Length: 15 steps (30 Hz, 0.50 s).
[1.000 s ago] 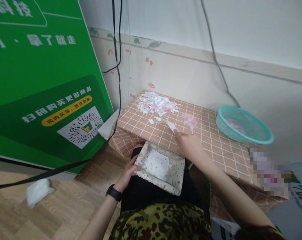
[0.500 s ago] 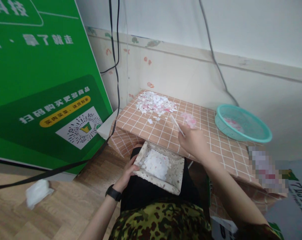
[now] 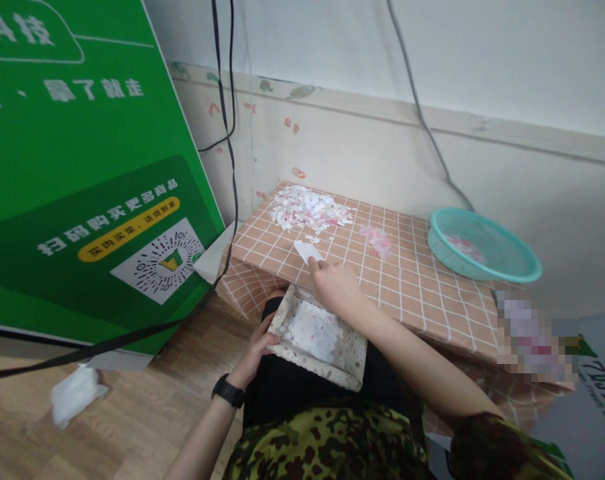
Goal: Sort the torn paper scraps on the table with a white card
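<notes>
My right hand point(image 3: 336, 285) pinches a flat white card point(image 3: 305, 251), held low over the near edge of the table; whether the card touches the cloth I cannot tell. On my lap rests a speckled, cloth-patterned box point(image 3: 351, 357) with white paper scraps point(image 3: 311, 335) inside. My left hand point(image 3: 257, 345) is closed around its left side, the fingers partly hidden. Beyond the card lies a pile of white and pink paper scraps point(image 3: 309, 208). A smaller heap of pink scraps point(image 3: 376, 241) lies to its right.
The checked brown tablecloth point(image 3: 407, 287) covers the table against the wall. A turquoise basket point(image 3: 449, 257) with pink scraps stands at the right, near a blurred-out item point(image 3: 535, 337). Black cables point(image 3: 233, 173) hang at the left by a green cabinet point(image 3: 92, 147). A white plastic packet point(image 3: 77, 393) lies on the floor.
My right hand has moved left and slightly nearer with the card, whose broad face now shows. My left hand and the box have stayed nearly in place.
</notes>
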Each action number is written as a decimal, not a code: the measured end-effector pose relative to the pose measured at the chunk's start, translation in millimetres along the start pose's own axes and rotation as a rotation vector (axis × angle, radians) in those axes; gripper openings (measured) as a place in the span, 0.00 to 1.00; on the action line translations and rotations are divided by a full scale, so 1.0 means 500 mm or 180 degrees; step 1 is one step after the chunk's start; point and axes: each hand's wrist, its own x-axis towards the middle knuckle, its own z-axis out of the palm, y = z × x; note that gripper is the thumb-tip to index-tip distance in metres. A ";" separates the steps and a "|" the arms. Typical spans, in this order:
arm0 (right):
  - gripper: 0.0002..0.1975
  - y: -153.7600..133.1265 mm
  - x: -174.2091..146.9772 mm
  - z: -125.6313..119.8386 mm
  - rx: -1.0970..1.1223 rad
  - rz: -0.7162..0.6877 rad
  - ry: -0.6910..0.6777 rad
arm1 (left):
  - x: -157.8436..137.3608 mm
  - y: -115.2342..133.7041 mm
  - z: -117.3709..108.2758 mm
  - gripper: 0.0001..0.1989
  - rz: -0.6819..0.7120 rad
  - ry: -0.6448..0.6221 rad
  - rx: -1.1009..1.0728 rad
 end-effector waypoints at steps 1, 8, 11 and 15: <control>0.20 0.003 0.002 0.000 0.0006 0.0031 -0.0009 | 0.000 -0.001 0.000 0.34 -0.0010 0.0001 -0.0016; 0.20 0.048 -0.004 0.002 0.0050 0.0473 -0.0047 | 0.000 0.004 0.000 0.34 -0.0028 0.0018 -0.0047; 0.20 0.089 -0.015 0.009 0.0015 0.0765 -0.0063 | -0.002 0.010 0.002 0.34 -0.0019 -0.0020 -0.0043; 0.19 0.158 -0.038 0.015 0.0120 0.1011 0.0084 | -0.006 0.010 0.003 0.34 -0.0005 0.0045 -0.0060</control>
